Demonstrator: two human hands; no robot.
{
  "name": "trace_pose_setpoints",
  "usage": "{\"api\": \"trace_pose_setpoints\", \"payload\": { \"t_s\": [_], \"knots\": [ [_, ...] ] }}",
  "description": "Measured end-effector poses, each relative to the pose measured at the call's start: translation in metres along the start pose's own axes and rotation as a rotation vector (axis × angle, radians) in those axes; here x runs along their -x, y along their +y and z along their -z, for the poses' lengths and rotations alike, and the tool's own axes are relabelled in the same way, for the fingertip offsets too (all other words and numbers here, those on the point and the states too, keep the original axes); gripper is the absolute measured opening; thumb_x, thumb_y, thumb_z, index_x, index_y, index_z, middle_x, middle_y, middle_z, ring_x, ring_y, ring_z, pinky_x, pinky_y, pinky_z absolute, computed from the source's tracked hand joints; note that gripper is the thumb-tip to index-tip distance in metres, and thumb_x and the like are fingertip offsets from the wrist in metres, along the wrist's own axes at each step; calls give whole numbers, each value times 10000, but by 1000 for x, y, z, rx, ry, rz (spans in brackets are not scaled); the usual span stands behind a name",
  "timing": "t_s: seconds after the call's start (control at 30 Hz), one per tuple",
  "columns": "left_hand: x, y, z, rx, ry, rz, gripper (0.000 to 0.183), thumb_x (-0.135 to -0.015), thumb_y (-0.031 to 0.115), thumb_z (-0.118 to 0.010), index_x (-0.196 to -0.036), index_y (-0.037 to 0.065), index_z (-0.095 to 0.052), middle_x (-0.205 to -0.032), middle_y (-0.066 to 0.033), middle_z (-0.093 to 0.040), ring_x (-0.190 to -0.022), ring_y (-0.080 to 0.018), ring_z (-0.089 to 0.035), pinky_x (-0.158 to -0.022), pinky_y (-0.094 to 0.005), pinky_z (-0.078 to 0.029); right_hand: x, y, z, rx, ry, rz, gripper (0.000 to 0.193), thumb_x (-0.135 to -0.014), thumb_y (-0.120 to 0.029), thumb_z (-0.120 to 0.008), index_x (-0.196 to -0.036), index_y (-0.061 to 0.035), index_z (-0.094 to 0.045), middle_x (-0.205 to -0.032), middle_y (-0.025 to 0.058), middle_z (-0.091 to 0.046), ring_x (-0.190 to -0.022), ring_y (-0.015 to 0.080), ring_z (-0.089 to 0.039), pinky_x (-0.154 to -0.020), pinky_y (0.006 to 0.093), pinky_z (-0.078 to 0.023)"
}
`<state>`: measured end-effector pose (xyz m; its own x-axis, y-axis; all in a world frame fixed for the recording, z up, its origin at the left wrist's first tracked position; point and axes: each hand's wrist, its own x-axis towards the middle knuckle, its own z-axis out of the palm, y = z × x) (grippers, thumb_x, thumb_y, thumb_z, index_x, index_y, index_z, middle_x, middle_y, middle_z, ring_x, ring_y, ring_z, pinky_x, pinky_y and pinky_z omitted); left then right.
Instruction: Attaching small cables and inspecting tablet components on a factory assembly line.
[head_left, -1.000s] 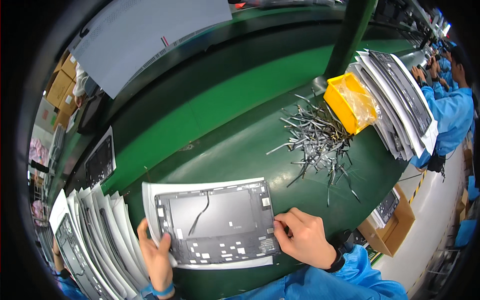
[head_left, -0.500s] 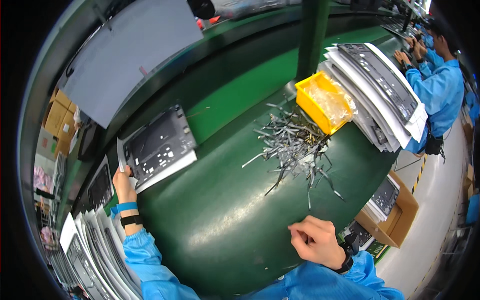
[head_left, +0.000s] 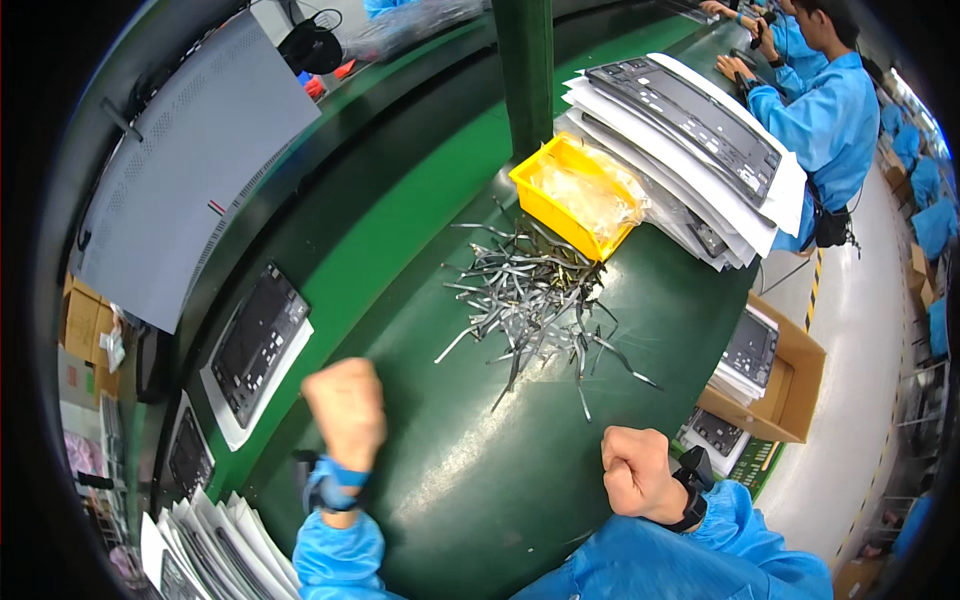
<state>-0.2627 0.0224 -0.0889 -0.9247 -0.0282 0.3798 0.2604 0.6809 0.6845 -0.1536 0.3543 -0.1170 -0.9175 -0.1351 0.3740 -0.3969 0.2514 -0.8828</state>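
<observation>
The hands are well apart over the dark green table (head_left: 440,490), and neither shows anything in its grasp. The left hand (head_left: 347,410), blurred, hangs over the table's left part with its fingers seemingly curled; the blur hides whether they are fully closed. A blue band (head_left: 342,475) circles its wrist. The right hand (head_left: 637,470) is balled into a loose fist by the near edge, at the right, with a black strap (head_left: 693,505) on the wrist.

Nearest the left hand, to its left and a little farther off, a black panel (head_left: 262,348) with small white patches lies on a white sheet (head_left: 275,378), apart from the fingers. A second dark panel (head_left: 188,450) lies nearer and farther left, and a stack of panels and white sheets (head_left: 225,550) stands at the near left.

Toward the middle, a loose heap of thin dark strips (head_left: 525,295) spreads over the table. Just beyond it is a yellow bin (head_left: 555,222) holding clear plastic, beside a tall pile of panels and sheets (head_left: 690,130) at the far right. An open cardboard box (head_left: 800,395) with more panels stands right of the table.
</observation>
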Motion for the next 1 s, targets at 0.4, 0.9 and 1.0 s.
{"api": "trace_pose_setpoints", "payload": {
  "t_s": [0.4, 0.9, 1.0],
  "knots": [
    [27, 70, -79, -310, -247, -367, 272, -837, 260, -735, -768, 65, -559, -730, -93, -570, -675, -310, -594, -623, -440, -464, -107, -2, 30, 506, 62, -51, 159, -834, -124, -775, -780, -30, -658, -796, 112, -659, -624, 277, -644, -594, 394, -511],
    [28, 61, -78, -196, -162, -402, 265, -818, 227, -718, -713, 65, -537, -669, -106, -538, -636, -323, -580, -605, -446, -452, -153, 11, 28, 243, -86, -148, 59, -947, -49, -711, -981, -8, -685, -873, 59, -708, -739, 131, -638, -685, 302, -510],
    [23, 76, -72, -35, -139, -332, 189, -788, 118, -655, -680, 52, -515, -593, -109, -522, -563, -331, -553, -553, -440, -430, -158, 19, 51, -134, 36, -150, 97, -934, -9, -716, -1022, 25, -735, -902, 31, -734, -804, 93, -661, -739, 260, -545]
  ]
}}
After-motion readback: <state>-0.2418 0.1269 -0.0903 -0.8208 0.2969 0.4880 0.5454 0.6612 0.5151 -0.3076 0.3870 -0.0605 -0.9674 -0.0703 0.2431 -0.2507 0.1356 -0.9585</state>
